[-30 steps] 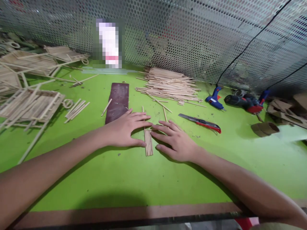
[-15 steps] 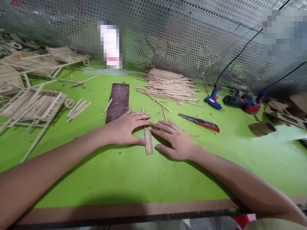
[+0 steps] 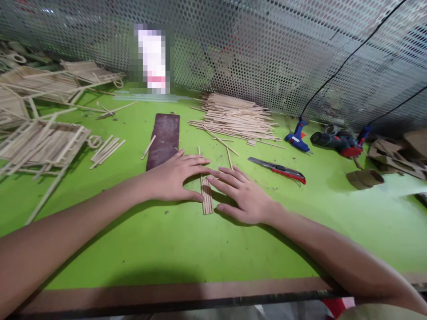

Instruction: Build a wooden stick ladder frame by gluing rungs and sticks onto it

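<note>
Several short wooden sticks [image 3: 207,200] lie side by side on the green table, between my hands. A longer stick [image 3: 199,153] runs along their left side and extends past their far end, partly behind my fingers. My left hand [image 3: 176,177] rests palm down with its fingers spread, the thumb tip touching the left edge of the row. To the right, my right hand [image 3: 242,195] lies with fingers apart, its fingertips at the far right corner of the row. The fingertips of both hands nearly meet above the sticks. Neither hand grasps anything.
Beyond my left hand lies a brown sandpaper strip [image 3: 166,133]. A stick pile [image 3: 236,116] sits at the back. On the right are a utility knife [image 3: 280,170], a blue glue gun [image 3: 298,138], a power tool [image 3: 336,142] and a brown ring [image 3: 365,179]. Wooden stick models [image 3: 46,144] stand left.
My right fingertips have shifted very slightly at the far end of the row. The left hand and the sticks look almost the same; the view has tilted a little.
</note>
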`<move>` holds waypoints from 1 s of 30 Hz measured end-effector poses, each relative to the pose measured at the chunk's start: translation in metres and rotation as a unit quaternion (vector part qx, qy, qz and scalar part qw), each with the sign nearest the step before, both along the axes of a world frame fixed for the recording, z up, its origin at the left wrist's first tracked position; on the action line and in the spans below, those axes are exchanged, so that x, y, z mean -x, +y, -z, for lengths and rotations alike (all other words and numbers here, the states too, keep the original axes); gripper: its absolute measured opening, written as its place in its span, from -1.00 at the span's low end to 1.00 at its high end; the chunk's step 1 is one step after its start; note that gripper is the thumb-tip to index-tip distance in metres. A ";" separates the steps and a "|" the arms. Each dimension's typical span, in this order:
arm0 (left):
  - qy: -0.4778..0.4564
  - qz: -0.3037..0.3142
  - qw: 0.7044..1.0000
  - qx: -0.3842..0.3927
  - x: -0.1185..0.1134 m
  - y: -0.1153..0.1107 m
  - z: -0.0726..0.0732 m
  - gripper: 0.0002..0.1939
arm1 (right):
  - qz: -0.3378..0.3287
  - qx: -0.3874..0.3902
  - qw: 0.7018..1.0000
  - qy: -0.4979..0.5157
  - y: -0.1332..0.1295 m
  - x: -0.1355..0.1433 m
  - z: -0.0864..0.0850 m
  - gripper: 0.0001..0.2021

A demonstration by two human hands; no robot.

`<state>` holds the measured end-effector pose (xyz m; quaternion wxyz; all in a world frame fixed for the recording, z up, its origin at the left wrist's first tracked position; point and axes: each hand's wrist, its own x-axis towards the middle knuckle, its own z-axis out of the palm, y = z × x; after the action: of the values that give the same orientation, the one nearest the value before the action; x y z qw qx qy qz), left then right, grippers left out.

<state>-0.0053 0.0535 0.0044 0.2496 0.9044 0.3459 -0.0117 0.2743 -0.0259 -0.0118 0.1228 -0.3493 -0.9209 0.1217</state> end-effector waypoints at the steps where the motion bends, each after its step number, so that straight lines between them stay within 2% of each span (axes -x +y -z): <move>1: -0.001 0.000 1.000 -0.001 0.000 0.000 0.000 0.07 | -0.001 -0.002 1.000 -0.003 0.000 0.000 0.000 -0.32; 5: -0.002 0.000 1.000 -0.002 0.001 0.000 0.000 0.08 | -0.011 -0.007 1.000 -0.014 0.000 -0.001 0.001 -0.37; 12: -0.003 0.000 1.000 0.003 0.000 -0.002 -0.002 0.02 | -0.022 -0.078 0.995 0.062 -0.001 -0.004 0.008 -0.37; 18: 0.013 -0.002 1.000 0.003 0.000 -0.001 -0.003 0.04 | -0.017 -0.110 0.986 0.124 0.001 -0.002 0.007 -0.39; 23: 0.017 0.005 1.000 0.005 0.001 -0.002 -0.004 0.04 | -0.043 -0.176 0.959 0.216 0.003 -0.002 0.005 -0.66; 30: 0.008 0.005 1.000 0.001 0.001 -0.001 -0.001 0.02 | -0.038 -0.207 0.947 0.242 0.005 0.000 0.004 -0.97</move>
<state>-0.0065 0.0522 0.0055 0.2475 0.9058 0.3434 -0.0207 0.2747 -0.0213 -0.0158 0.4067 -0.2412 -0.8810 0.0141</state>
